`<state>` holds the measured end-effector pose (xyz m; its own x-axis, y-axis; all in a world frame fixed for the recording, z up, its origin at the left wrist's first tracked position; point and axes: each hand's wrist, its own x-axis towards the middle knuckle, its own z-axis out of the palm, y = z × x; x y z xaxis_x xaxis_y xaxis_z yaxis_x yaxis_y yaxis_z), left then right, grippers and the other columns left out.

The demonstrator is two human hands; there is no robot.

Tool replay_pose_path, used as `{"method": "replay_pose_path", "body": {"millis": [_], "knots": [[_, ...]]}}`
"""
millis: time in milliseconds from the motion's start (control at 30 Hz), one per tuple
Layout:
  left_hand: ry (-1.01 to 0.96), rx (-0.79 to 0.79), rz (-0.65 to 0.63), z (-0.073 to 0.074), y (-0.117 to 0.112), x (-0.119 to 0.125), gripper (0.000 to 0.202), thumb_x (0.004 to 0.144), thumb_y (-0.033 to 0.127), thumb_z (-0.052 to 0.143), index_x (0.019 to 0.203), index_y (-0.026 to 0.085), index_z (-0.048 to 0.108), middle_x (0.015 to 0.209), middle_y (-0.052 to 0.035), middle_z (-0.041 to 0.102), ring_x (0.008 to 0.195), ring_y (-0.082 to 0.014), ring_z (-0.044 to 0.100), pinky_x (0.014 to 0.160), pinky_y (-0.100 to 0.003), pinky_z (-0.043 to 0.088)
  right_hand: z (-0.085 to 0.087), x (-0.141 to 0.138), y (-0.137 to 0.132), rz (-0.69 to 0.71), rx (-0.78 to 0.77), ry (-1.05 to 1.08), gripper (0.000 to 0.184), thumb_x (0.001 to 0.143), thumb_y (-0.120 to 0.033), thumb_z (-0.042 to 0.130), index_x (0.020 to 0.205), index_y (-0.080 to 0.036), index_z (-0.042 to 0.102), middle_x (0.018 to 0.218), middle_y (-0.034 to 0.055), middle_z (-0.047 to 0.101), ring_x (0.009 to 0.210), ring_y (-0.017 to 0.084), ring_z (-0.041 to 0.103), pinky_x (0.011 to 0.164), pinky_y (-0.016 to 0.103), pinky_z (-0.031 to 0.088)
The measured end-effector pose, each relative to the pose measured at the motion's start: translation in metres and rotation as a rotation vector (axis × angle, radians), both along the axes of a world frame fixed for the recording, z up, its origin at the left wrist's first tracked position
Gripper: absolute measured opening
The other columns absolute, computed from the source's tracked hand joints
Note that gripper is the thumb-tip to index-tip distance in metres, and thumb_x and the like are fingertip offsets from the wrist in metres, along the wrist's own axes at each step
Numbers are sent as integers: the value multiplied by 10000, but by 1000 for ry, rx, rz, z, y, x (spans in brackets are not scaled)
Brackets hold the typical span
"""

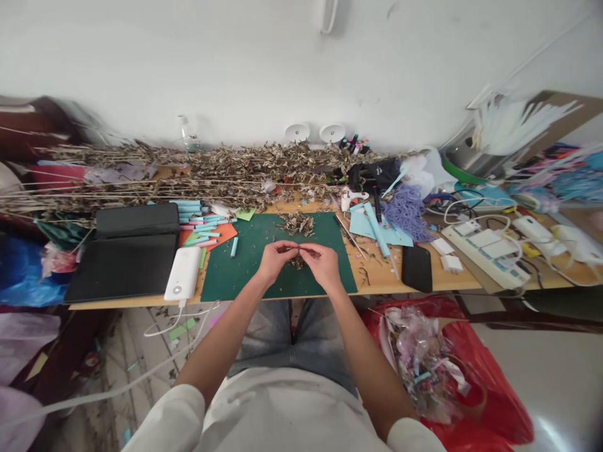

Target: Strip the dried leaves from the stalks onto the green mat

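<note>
My left hand [277, 258] and my right hand [324, 260] meet fingertip to fingertip above a green cutting mat [235, 276]. Both are closed in a pinch on a small dark bit of dried leaf [298, 248], mostly covered by the fingers. Just beneath the fingertips lies a little heap of crumbled leaf [298, 263]. A larger pile of dried leaves [296, 223] sits behind my hands on the mat. To the left, a short light-blue paper tube [234, 247] rests on the mat.
Long dried leafy stalks [226, 166] stretch along the back. At left are a black tablet case [127, 263], a white power bank [183, 274] and several paper tubes [202, 229]. Rightward lie a glue gun [352, 198], purple yarn [406, 210], a phone [417, 268] and a power strip [485, 254].
</note>
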<state>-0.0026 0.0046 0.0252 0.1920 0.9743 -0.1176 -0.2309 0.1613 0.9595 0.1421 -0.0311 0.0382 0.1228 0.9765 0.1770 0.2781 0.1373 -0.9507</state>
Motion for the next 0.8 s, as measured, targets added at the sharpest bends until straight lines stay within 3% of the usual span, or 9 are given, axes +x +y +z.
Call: {"method": "replay_pose_path", "body": {"millis": [200, 300, 400, 533, 667, 800], "knots": [[219, 99, 3, 0, -2, 1, 168, 599, 209, 724, 750, 138, 702, 684, -24, 678, 612, -124, 600, 602, -233, 464, -4, -5, 0, -59, 73, -223, 133, 782, -220, 595, 785, -188, 724, 745, 36, 719, 645, 172, 653, 642, 270, 523], [393, 200, 33, 1, -3, 3, 122, 630, 180, 673, 741, 144, 708, 671, -25, 678, 605, -131, 602, 583, -231, 458, -8, -7, -2, -88, 202, -459, 174, 801, -149, 536, 814, -180, 707, 810, 70, 701, 750, 192, 640, 722, 295, 506], [415, 226, 51, 1, -3, 4, 118, 648, 196, 671, 747, 150, 716, 678, -27, 685, 608, -135, 607, 583, -233, 459, -10, -5, -1, -117, 268, -547, 208, 831, -126, 494, 861, -173, 694, 874, 95, 688, 841, 209, 629, 786, 318, 497], [212, 111, 53, -1, 1, 1, 181, 630, 269, 736, 761, 145, 720, 714, -37, 695, 647, -140, 615, 638, -248, 483, -10, 3, 2, -82, 237, -472, 200, 828, -134, 514, 865, -184, 704, 871, 75, 695, 796, 194, 639, 771, 313, 515], [-14, -50, 14, -2, 3, 0, 234, 627, 324, 760, 754, 130, 720, 757, -58, 705, 692, -148, 634, 740, -291, 506, -9, 3, 2, -25, 134, -312, 260, 832, -213, 550, 1047, -192, 694, 923, 70, 708, 761, 178, 662, 730, 298, 549], [-54, -80, -3, -1, 1, 0, 283, 574, 288, 802, 793, 126, 723, 733, -51, 705, 665, -137, 631, 724, -283, 502, -10, -2, 1, -7, 37, -55, 249, 803, -291, 604, 1008, -203, 714, 916, 51, 735, 765, 183, 691, 734, 296, 569]]}}
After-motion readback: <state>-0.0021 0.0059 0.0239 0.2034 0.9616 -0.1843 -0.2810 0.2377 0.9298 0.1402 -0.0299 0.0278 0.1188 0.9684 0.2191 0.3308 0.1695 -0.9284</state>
